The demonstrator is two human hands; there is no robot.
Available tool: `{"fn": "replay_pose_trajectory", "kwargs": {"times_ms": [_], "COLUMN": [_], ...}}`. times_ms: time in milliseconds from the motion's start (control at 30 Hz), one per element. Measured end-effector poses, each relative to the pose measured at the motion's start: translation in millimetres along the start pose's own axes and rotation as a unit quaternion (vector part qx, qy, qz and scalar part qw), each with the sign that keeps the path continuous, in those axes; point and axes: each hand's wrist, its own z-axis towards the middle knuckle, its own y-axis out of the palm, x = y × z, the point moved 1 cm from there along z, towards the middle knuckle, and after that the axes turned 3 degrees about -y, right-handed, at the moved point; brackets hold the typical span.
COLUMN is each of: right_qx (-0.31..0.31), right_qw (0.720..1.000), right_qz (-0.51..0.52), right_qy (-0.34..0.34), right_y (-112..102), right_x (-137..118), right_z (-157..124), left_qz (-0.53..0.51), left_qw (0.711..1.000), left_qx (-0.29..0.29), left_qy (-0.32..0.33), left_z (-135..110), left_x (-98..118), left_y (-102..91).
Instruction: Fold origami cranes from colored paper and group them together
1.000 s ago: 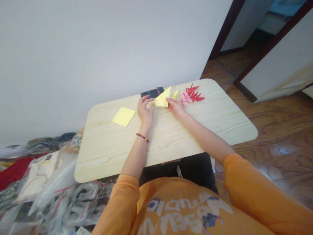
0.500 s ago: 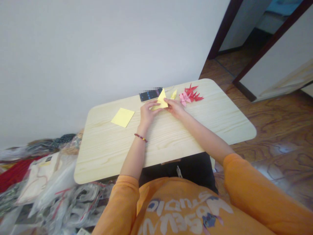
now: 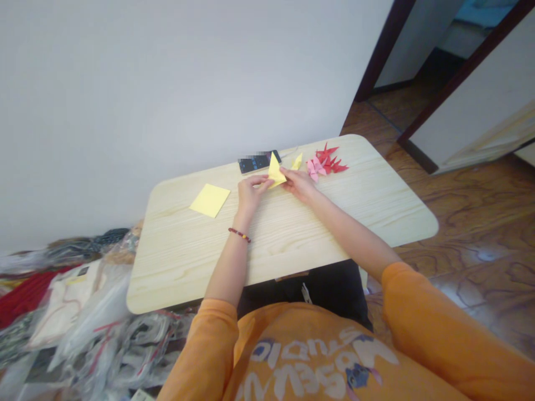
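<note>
Both of my hands meet near the far edge of a pale pine table. A folded yellow paper stands to a point between them. My left hand pinches its left side, and my right hand holds its right side. Just beyond lies a black phone, its screen partly blurred. A small folded yellow paper piece sits right of the fold. Further right are pink origami cranes and red origami cranes. A flat yellow paper square lies left of my hands.
A white wall runs along the table's far side. A heap of plastic bags and cloth lies on the floor at lower left. Wooden flooring and a doorway are at right.
The yellow paper has narrowed from a wide triangle to a slimmer upright point. My left hand has turned its fingers rightward and moved closer to the paper.
</note>
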Motion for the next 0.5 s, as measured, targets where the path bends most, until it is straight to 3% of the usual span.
{"fn": "replay_pose_trajectory", "kwargs": {"times_ms": [200, 500], "right_qx": [-0.004, -0.006], "right_qw": [1.0, 0.999], "right_qz": [0.024, 0.036], "right_qy": [0.006, 0.013], "right_y": [1.6, 2.8], "right_x": [-1.7, -6.0], "right_z": [-1.7, -3.9], "left_qz": [0.077, 0.052], "left_qw": [0.996, 0.997], "left_qx": [0.023, 0.061], "left_qy": [0.032, 0.004], "left_z": [-2.7, -4.2], "left_x": [-1.9, 0.2], "left_y": [-1.3, -0.3]}}
